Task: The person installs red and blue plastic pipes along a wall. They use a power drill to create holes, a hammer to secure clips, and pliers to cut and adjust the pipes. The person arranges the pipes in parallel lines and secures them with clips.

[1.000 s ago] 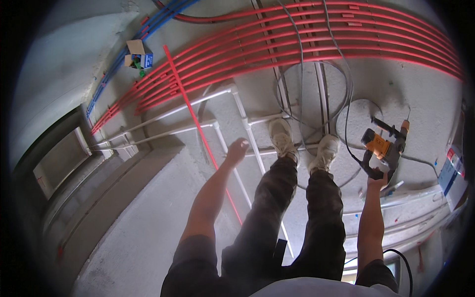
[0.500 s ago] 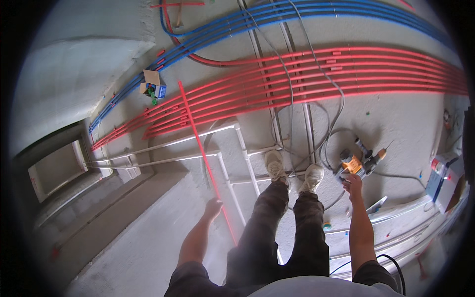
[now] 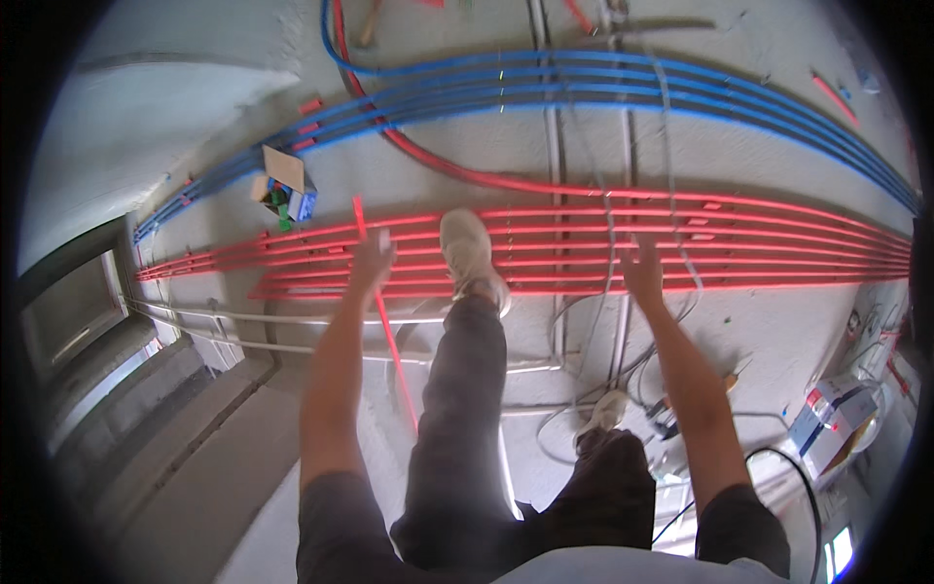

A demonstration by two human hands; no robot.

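My left hand [image 3: 373, 261] is raised in front of the red conduit run [image 3: 545, 230] on the floor, beside a loose red pipe [image 3: 393, 346]; motion blur hides whether it grips anything. My right hand [image 3: 642, 265], empty with fingers apart, is over the same run beside the grey cables [image 3: 691, 265]. My forward left shoe [image 3: 467, 250] is over the red conduits, while my right shoe [image 3: 604, 415] is farther back. An orange and black drill [image 3: 664, 417] lies partly hidden behind my right forearm.
Blue conduits [image 3: 700, 95] run across the floor farther ahead. An open cardboard box [image 3: 284, 173] with small green and blue pieces sits between the runs. White pipes [image 3: 243, 321] lead left toward a wall opening [image 3: 68, 302]. Another box [image 3: 829, 428] stands at the right.
My right hand has let go of the drill, now on the floor, and moved forward and up. My left hand has risen along the loose red pipe, and my left foot has stepped forward.
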